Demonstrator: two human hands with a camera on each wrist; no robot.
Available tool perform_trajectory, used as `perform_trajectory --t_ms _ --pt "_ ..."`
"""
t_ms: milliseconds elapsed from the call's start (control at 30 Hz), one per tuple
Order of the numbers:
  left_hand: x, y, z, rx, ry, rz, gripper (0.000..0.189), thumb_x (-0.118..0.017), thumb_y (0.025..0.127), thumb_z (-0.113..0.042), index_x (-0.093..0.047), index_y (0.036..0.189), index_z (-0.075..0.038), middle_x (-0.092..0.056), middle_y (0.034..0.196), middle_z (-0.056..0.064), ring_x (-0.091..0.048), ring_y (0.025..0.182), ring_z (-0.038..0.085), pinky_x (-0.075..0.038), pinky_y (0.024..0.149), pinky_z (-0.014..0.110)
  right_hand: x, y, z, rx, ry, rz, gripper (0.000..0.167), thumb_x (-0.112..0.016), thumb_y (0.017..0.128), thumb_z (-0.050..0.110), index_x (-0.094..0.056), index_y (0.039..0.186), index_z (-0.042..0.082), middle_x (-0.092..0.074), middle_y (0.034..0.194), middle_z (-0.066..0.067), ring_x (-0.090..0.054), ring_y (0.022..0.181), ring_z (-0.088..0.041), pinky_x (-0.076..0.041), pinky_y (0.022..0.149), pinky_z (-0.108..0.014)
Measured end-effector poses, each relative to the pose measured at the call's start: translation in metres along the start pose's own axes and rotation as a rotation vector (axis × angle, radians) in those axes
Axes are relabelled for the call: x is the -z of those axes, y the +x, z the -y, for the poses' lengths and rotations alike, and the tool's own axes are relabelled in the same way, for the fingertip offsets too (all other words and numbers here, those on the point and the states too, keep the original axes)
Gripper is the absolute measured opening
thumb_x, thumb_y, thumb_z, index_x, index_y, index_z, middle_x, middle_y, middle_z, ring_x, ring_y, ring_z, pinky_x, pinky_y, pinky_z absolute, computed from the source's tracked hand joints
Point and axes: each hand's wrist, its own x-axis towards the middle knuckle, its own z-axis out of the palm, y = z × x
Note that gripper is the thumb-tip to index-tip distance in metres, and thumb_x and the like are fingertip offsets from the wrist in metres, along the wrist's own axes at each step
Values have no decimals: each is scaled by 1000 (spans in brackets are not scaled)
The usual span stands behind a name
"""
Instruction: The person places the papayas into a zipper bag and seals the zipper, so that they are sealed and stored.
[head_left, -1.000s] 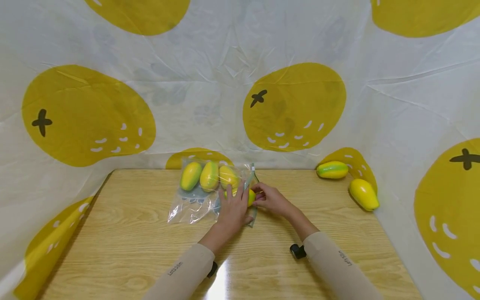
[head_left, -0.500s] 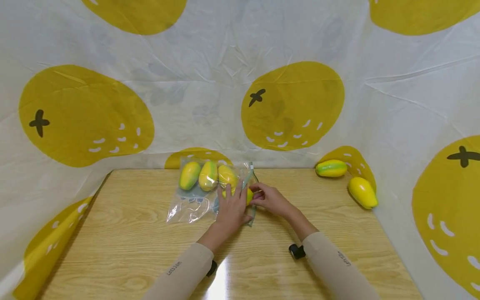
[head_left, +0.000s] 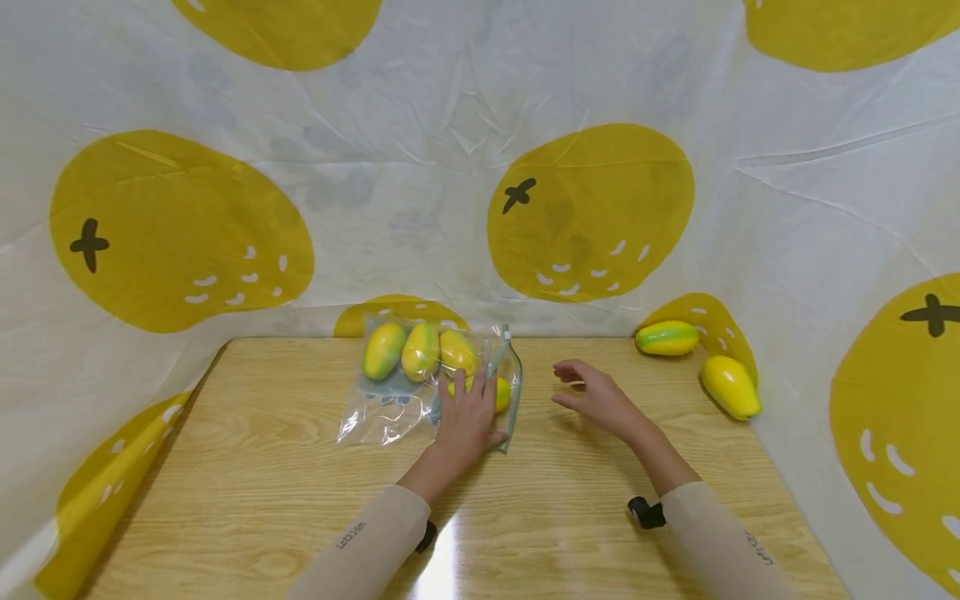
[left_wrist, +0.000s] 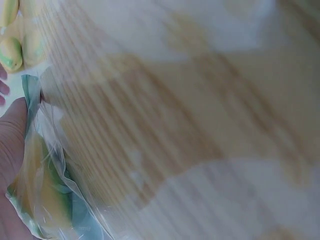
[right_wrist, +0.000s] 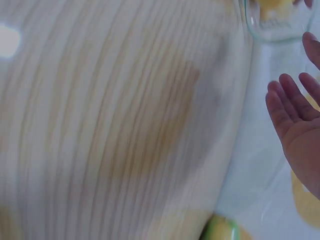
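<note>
A clear zip bag [head_left: 367, 425] lies on the table, its green-edged mouth facing right. Inside it, three yellow-green mango-shaped fruits stand in a row: the left fruit [head_left: 383, 350], the middle fruit [head_left: 420, 352] and the right fruit [head_left: 458, 350]. Below them a fourth, sideways fruit [head_left: 503, 394] sits by the mouth, partly covered by my left hand [head_left: 467, 414]. That hand rests on the bag with its fingers spread. To the right, apart from the bag, my right hand [head_left: 597, 400] hovers with loosely bent fingers, holding nothing, as the right wrist view also shows.
Two more such fruits lie at the table's far right: a green-striped fruit [head_left: 667, 338] by the back edge and a yellower fruit [head_left: 730, 388] against the side cloth. A white cloth [head_left: 420, 217] printed with yellow fruit shapes rises behind and beside the table [head_left: 262, 500].
My right hand has let go of the sideways fruit and moved right, away from the bag's mouth. The fruit stays inside the bag, and my left hand has hardly moved.
</note>
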Motion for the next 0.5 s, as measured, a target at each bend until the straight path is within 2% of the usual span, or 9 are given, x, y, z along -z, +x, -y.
perform_trajectory --t_ms 267,500 --pt "-4 2 0 0 -12 -28 116 -83 66 -75 -43 155 -12 -31 168 11 -46 136 44 -38 108 73 60 -32 -34 -84 -90 -132 63 -70 100 23 -42 152 0 -47 154 -26 -40 145 -45 -32 118 -63" --pt "-4 1 -1 2 -22 -22 117 -83 66 -75 -42 156 -12 -32 168 11 -45 137 44 -38 107 73 99 -55 -55 -147 -160 -230 74 -68 100 39 -36 155 0 -42 156 -29 -35 143 -55 -31 110 -72"
